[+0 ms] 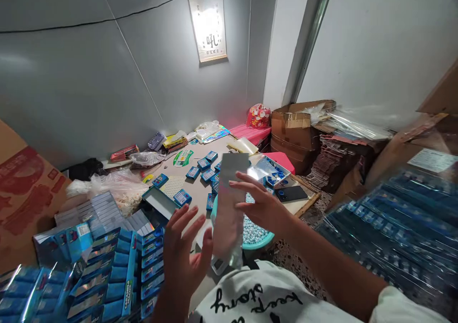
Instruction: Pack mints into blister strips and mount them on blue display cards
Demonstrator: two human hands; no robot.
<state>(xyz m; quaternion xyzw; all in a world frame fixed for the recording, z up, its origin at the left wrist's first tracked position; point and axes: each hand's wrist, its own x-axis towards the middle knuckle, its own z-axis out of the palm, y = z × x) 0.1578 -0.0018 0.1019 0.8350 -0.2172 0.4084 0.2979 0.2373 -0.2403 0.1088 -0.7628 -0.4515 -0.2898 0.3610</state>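
Note:
A long plastic sleeve (pixel 229 223), pale grey at the top and shiny and crumpled at the bottom, stands upright in front of my body. My right hand (pixel 263 203) is at its right edge, with fingers lying across its upper half; the thumb is hidden. Just left of the sleeve, my left hand (pixel 189 251) is raised with fingers spread and nothing in it. Behind the sleeve, a turquoise basin (pixel 263 243) full of small pale blue and white pieces is partly covered. Small blue boxes (pixel 183 197) lie scattered on the table beyond.
Blue display cartons (pixel 110 275) are stacked at the left, near a plastic bag (pixel 118 189). A black phone (pixel 291 193) and a tray of blue pieces (pixel 274 170) sit at the table's right. Wrapped blue packs (pixel 393 227) and cardboard boxes (pixel 295 132) crowd the right side.

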